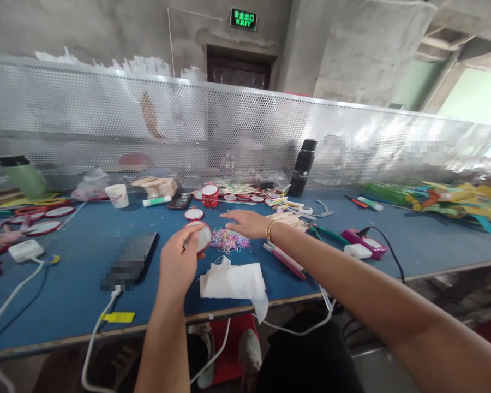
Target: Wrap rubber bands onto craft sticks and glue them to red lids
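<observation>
A person at a blue worktable is gripping a round red-rimmed disc in the left hand, fingers curled round its edge, just above the tabletop near the front. The right hand is reaching out flat and open, holding nothing, over the far edge of a heap of small coloured elastic bands lying just beside the disc. Judging by the layout, the work is looking well under way but not finished. A similar disc is lying just behind the hands, a red stack is standing further back, and more discs are lying in a row at the left, while the bands and a bundle of wooden sticks are looking largely unused. A white cloth is lying at the table's edge. The disc's face is partly hidden by the fingers, and whether the right hand is touching the bands cannot be told. The phone and the shapes behind the perforated screen are blurred.
</observation>
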Available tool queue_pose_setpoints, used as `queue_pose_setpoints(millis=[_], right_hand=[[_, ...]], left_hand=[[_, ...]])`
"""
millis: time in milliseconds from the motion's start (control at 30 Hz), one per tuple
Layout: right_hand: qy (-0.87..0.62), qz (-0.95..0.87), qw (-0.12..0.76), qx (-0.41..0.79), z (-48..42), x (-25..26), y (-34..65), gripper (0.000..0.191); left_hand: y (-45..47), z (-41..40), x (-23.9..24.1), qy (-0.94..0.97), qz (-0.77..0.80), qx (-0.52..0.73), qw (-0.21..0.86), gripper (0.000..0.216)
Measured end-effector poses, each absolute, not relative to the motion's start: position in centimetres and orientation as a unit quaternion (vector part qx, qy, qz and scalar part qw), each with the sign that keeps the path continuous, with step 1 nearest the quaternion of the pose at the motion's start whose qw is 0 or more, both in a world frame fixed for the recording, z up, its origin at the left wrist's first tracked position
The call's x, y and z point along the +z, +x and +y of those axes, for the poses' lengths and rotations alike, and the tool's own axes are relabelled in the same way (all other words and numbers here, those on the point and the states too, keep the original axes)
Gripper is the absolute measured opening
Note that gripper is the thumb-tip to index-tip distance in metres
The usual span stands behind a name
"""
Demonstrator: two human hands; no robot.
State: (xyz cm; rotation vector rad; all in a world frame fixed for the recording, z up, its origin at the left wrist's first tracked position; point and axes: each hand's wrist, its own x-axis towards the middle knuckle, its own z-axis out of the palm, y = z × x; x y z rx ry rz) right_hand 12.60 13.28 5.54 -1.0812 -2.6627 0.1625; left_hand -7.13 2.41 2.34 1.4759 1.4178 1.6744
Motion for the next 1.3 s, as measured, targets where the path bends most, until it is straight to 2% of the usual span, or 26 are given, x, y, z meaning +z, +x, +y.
queue_pose_setpoints(millis=[167,400,533,733,800,900,1067,1167,1300], right_hand=[[-0.332,-0.937,0.098,0.049,9.8,6.5,11.7,0.020],[-0.349,-0.936,0.029,0.038,9.0,4.1,8.6,0.011],[-0.389,-0.920,0.030,0.040,9.3,5.2,8.8,0.008],[-0.509,-0.841,0.180,-0.033,5.6,8.8,12.1,0.015],[-0.554,-0.785,0.273,-0.044,3.3,8.4,13.1,0.014],[-0.562,-0.722,0.403,0.010,0.6,6.3,13.4,0.014],[-0.489,-0.667,0.553,0.094,-0.6,3.3,11.6,0.014],[-0.447,-0.652,0.604,0.097,-0.3,2.9,10.4,0.014],[-0.412,-0.665,0.617,0.087,-0.1,2.9,9.8,0.014]], left_hand=[[-7.3,2.2,2.4,0.550,0.525,0.609,0.225,0.037],[-7.2,1.6,2.9,0.531,0.538,0.616,0.220,0.032],[-7.5,1.6,2.7,0.538,0.533,0.615,0.221,0.032],[-7.8,2.1,1.9,0.553,0.512,0.611,0.243,0.040],[-7.6,2.0,1.8,0.558,0.505,0.612,0.245,0.041],[-6.8,1.7,2.1,0.561,0.494,0.606,0.270,0.040],[-4.8,0.6,3.4,0.562,0.477,0.588,0.332,0.044],[-4.1,0.3,3.8,0.565,0.471,0.569,0.367,0.043],[-3.7,0.2,3.8,0.559,0.472,0.574,0.368,0.037]])
